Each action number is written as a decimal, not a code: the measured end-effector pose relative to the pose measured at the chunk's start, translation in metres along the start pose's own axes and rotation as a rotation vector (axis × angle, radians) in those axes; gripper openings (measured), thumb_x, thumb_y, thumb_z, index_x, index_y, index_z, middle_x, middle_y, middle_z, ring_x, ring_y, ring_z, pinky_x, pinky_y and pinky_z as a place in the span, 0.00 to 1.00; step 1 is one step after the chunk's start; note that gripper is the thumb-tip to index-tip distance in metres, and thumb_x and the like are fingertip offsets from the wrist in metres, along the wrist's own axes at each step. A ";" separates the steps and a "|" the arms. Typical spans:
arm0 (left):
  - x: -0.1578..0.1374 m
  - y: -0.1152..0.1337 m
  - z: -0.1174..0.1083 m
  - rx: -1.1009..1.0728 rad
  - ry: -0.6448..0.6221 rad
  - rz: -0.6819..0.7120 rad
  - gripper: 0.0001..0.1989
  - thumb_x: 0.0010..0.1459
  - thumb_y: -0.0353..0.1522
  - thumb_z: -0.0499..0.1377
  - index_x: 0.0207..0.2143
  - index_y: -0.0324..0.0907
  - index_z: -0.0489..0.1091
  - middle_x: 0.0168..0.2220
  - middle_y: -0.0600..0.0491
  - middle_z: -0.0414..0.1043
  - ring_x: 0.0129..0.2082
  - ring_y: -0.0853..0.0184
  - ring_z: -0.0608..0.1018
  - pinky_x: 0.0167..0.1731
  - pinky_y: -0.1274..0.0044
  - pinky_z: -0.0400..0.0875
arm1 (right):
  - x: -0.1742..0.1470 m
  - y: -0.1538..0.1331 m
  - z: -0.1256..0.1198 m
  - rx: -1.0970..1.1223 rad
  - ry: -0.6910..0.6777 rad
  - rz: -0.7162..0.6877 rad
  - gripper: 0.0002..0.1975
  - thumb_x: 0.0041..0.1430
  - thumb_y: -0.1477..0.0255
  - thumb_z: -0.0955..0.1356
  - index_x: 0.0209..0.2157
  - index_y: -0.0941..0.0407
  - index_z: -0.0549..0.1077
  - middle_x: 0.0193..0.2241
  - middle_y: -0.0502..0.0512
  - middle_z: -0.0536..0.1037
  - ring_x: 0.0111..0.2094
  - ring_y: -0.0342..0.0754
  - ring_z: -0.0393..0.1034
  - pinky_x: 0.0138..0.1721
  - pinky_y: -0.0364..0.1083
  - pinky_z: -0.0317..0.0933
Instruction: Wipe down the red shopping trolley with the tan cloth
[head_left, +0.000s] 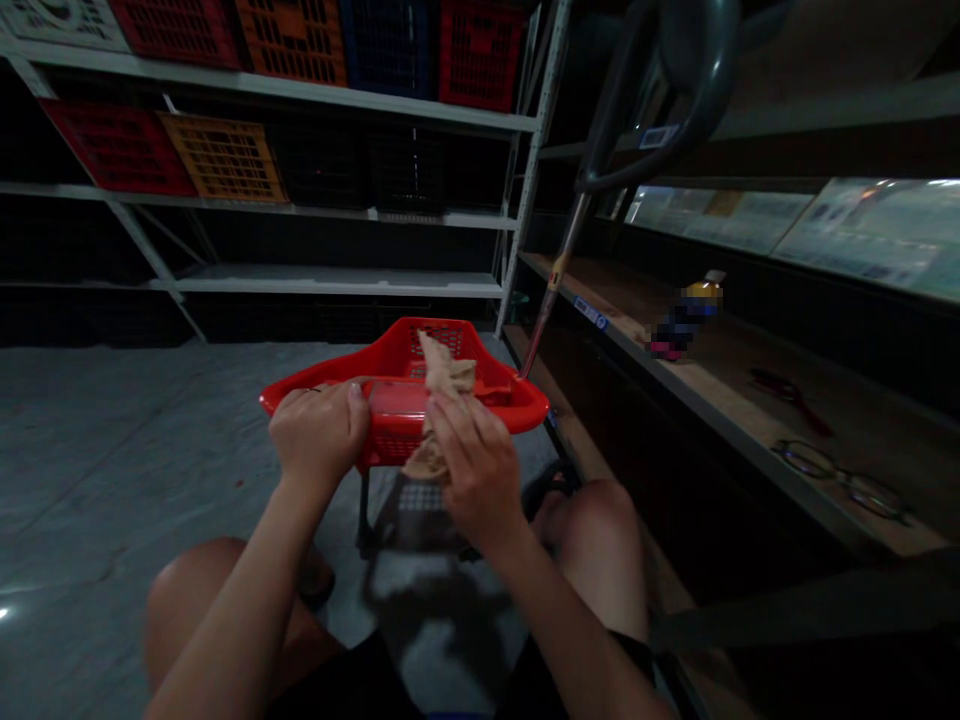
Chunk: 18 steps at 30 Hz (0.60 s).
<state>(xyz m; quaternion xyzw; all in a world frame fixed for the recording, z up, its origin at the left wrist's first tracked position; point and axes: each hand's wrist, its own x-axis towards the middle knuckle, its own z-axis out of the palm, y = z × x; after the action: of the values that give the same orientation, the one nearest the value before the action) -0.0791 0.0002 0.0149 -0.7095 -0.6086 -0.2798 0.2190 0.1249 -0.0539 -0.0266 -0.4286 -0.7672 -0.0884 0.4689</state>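
Note:
A small red shopping cart (420, 335) stands on the floor between my knees, its handle side toward me. My left hand (319, 430) is wrapped round the left part of the red handle bar. In my right hand (476, 460) is a crumpled beige cloth (450, 375), pressed against the bar to the right of its middle. One end of the cloth sticks up over the basket and another hangs below the bar. A grey pole (559, 265) rises from the cart's right side to a dark loop at the top.
On the right, a wooden shelf (720, 400) holds eyeglasses (840, 475), a red-handled tool (791, 395) and a blurred bottle with a yellow part (701, 292). White metal racks (337, 283) with coloured plastic crates (221, 155) stand behind the cart. Grey concrete floor (127, 450) lies to the left.

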 end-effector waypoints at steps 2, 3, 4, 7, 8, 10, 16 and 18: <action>-0.001 0.003 0.002 -0.026 0.013 -0.020 0.27 0.68 0.36 0.41 0.41 0.38 0.81 0.33 0.42 0.81 0.33 0.56 0.80 0.38 0.67 0.64 | -0.008 0.028 -0.023 0.001 0.038 0.071 0.31 0.62 0.79 0.62 0.65 0.47 0.65 0.63 0.54 0.72 0.65 0.55 0.63 0.67 0.60 0.53; -0.001 0.005 0.004 -0.033 0.021 -0.028 0.27 0.68 0.35 0.41 0.42 0.39 0.81 0.32 0.43 0.81 0.33 0.56 0.80 0.38 0.67 0.64 | -0.007 0.042 -0.033 0.026 0.044 0.107 0.28 0.62 0.78 0.63 0.62 0.48 0.69 0.60 0.55 0.74 0.63 0.55 0.65 0.66 0.60 0.55; -0.001 0.008 0.004 -0.034 0.031 -0.031 0.27 0.68 0.35 0.41 0.41 0.39 0.81 0.32 0.43 0.81 0.33 0.56 0.80 0.38 0.67 0.64 | -0.004 0.057 -0.041 0.072 0.048 0.147 0.24 0.61 0.77 0.64 0.58 0.49 0.73 0.57 0.56 0.77 0.61 0.55 0.68 0.65 0.60 0.57; 0.000 0.017 0.005 0.002 0.046 -0.021 0.27 0.67 0.35 0.41 0.37 0.39 0.81 0.30 0.44 0.80 0.31 0.56 0.79 0.36 0.67 0.63 | 0.016 0.100 -0.051 0.334 0.076 0.310 0.12 0.60 0.72 0.67 0.44 0.52 0.79 0.47 0.56 0.82 0.52 0.54 0.75 0.58 0.56 0.65; 0.000 0.021 0.004 0.016 0.048 -0.017 0.27 0.67 0.35 0.42 0.35 0.39 0.80 0.29 0.44 0.80 0.30 0.56 0.79 0.35 0.68 0.63 | 0.023 0.114 -0.051 0.437 0.086 0.378 0.10 0.59 0.70 0.68 0.42 0.53 0.79 0.44 0.56 0.83 0.48 0.53 0.76 0.55 0.55 0.68; 0.001 0.030 0.002 0.027 0.052 -0.017 0.26 0.67 0.35 0.42 0.32 0.39 0.79 0.28 0.43 0.80 0.28 0.56 0.79 0.33 0.68 0.62 | 0.033 0.139 -0.048 0.580 0.131 0.498 0.11 0.58 0.67 0.69 0.41 0.54 0.78 0.41 0.56 0.83 0.44 0.53 0.78 0.51 0.54 0.71; -0.006 0.061 0.000 -0.006 0.055 -0.070 0.24 0.68 0.35 0.43 0.36 0.39 0.78 0.30 0.43 0.81 0.30 0.56 0.80 0.36 0.67 0.63 | 0.010 0.128 -0.037 0.337 0.468 0.445 0.14 0.59 0.70 0.66 0.46 0.55 0.77 0.49 0.59 0.81 0.52 0.55 0.75 0.59 0.60 0.65; -0.008 0.071 -0.002 -0.009 0.026 -0.097 0.24 0.70 0.36 0.42 0.37 0.38 0.77 0.32 0.42 0.81 0.31 0.55 0.81 0.37 0.67 0.64 | -0.002 0.094 -0.031 0.143 0.459 0.288 0.18 0.62 0.73 0.64 0.51 0.53 0.76 0.53 0.59 0.79 0.58 0.55 0.70 0.64 0.62 0.60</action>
<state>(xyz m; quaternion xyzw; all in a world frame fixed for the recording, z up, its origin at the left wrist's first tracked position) -0.0104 -0.0181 0.0132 -0.6765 -0.6381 -0.3018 0.2099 0.2151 -0.0132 -0.0362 -0.4677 -0.5765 -0.0611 0.6672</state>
